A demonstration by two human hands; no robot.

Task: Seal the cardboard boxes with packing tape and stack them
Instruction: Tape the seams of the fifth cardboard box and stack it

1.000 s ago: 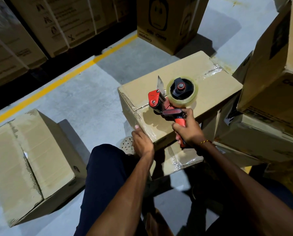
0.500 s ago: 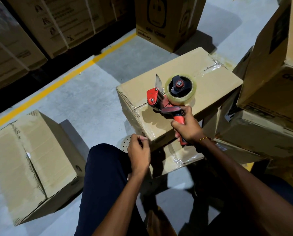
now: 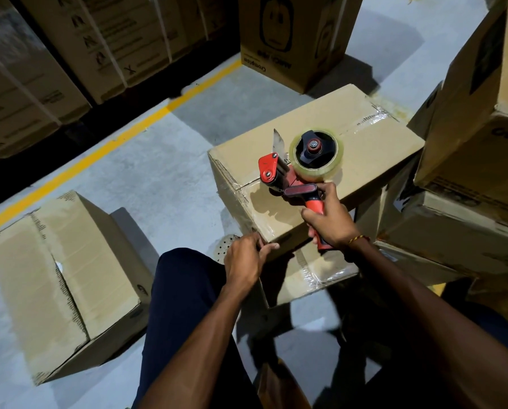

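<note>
A brown cardboard box (image 3: 350, 134) sits in front of me on top of another box (image 3: 314, 270), with clear tape along its top seam and down its near side. My right hand (image 3: 329, 219) grips the red handle of a tape dispenser (image 3: 302, 166), whose clear roll and blade stand over the box's near edge. My left hand (image 3: 246, 258) is at the box's near lower corner, its fingers curled against the cardboard edge; whether they pinch tape I cannot tell.
A taped box (image 3: 61, 278) lies on the grey floor at my left. More boxes are piled at the right (image 3: 477, 119), and a printed carton (image 3: 294, 39) stands behind. A yellow floor line (image 3: 105, 152) runs before strapped cartons (image 3: 55, 54).
My left hand dropped off the box's near side, curled, then came back up to its lower corner. The dispenser and my right hand stayed at the box's near edge.
</note>
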